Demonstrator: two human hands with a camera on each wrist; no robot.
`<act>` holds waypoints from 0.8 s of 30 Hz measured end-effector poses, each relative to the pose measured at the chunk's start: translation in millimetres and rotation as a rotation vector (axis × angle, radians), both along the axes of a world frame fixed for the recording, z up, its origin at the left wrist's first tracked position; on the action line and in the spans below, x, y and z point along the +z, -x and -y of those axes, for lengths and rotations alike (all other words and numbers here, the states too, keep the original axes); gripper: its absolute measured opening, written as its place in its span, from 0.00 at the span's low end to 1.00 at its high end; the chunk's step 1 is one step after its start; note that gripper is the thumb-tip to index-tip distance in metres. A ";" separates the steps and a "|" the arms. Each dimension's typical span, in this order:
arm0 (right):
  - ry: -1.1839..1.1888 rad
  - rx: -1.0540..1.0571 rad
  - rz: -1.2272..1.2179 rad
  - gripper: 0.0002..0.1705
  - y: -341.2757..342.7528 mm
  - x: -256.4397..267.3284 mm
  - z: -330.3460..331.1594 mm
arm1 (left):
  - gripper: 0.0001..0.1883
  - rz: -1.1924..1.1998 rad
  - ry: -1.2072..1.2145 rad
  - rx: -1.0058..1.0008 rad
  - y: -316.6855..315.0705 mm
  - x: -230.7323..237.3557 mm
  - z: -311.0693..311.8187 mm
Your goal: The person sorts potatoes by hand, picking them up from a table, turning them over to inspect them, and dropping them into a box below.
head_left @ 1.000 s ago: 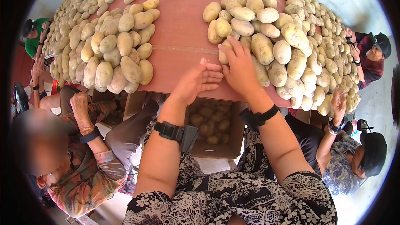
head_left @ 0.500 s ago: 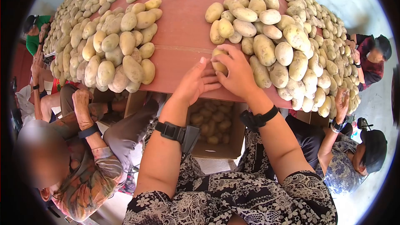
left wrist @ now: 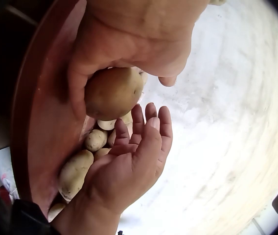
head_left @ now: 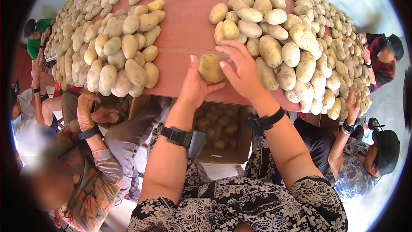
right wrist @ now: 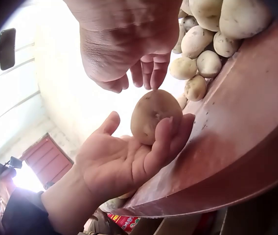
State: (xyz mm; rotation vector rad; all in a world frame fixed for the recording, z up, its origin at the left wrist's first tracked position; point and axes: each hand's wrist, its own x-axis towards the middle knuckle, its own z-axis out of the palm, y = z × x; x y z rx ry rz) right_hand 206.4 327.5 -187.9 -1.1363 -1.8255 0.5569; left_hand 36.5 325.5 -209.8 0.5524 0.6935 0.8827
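Observation:
A single potato (head_left: 210, 68) is held above the red tabletop (head_left: 184, 30) by the left hand (head_left: 194, 87), whose thumb stands up along its side. In the right wrist view the left hand (right wrist: 124, 164) has its fingers bent round the potato (right wrist: 156, 116). The right hand (head_left: 246, 74) is just to the right of it, fingers loosely spread and gripping nothing. From the left wrist, the right hand (left wrist: 127, 169) appears below the potato (left wrist: 113, 93), palm visible, apart from it, with the left hand (left wrist: 134, 36) above.
Potato heaps lie to the left (head_left: 112, 45) and right (head_left: 291, 54) on the table. Under its front edge, a cardboard box (head_left: 227, 155) holds more potatoes. Other people sit on both sides; one at lower left has a hand (head_left: 103, 114) near a potato.
The potato has moved left, out of the right hand's fingers and into the left hand. The right hand has let go. A seated person at lower left has shifted their hands.

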 end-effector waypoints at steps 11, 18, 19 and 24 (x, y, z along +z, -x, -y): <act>-0.153 -0.331 0.402 0.27 0.4 -4.5 -22.3 | 0.43 -0.043 0.021 0.089 2.9 -2.6 -3.4; -0.105 -0.476 0.304 0.20 -0.9 -11.2 -21.4 | 0.43 -0.040 0.013 0.132 9.7 -0.8 -2.4; -0.105 -0.485 0.330 0.19 1.6 -11.3 -20.6 | 0.43 -0.039 0.011 0.136 10.1 -1.2 -2.5; 0.085 -0.336 0.438 0.17 -2.8 -25.9 -16.4 | 0.43 -0.055 0.038 0.113 12.2 3.8 -1.5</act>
